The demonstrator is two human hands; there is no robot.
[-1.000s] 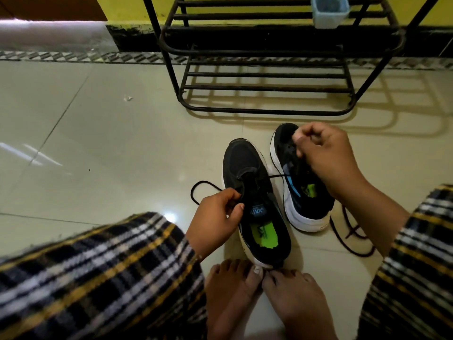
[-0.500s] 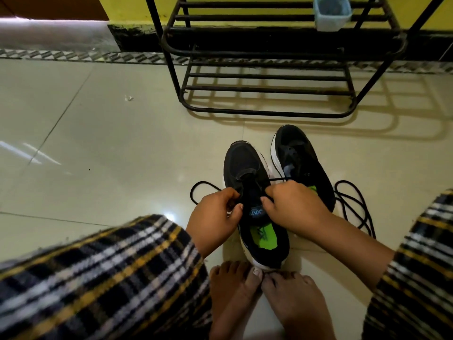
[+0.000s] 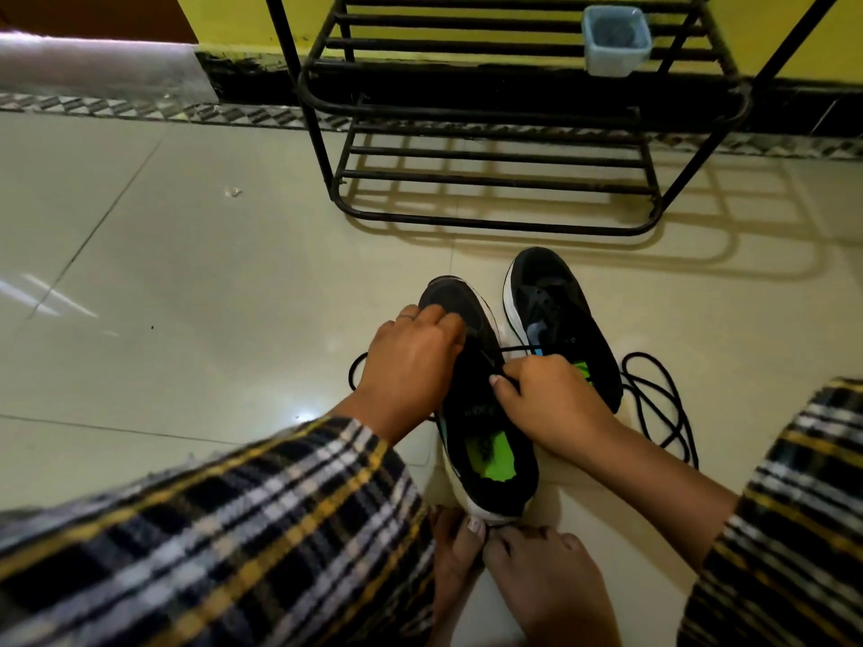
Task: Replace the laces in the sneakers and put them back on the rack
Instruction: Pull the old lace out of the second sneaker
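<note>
Two black sneakers with white soles stand on the tiled floor. The near sneaker [image 3: 485, 441], with a green insole, is braced between my bare feet [image 3: 509, 567]. My left hand [image 3: 411, 361] grips its upper near the toe, fingers curled over the front. My right hand [image 3: 546, 394] pinches a black lace [image 3: 511, 350] at the eyelets; the lace runs right across the second sneaker [image 3: 560, 315]. More lace [image 3: 654, 403] lies coiled on the floor at the right, and a loop [image 3: 357, 366] shows left of my left hand.
A black metal shoe rack [image 3: 495, 179] stands against the yellow wall straight ahead, with a small pale blue container [image 3: 616, 39] on an upper shelf. Checked fabric covers my knees at the lower left and right.
My left hand has moved forward from the sneaker's tongue side to its toe. My right hand came down from the far sneaker to the near one's eyelets, drawing the lace.
</note>
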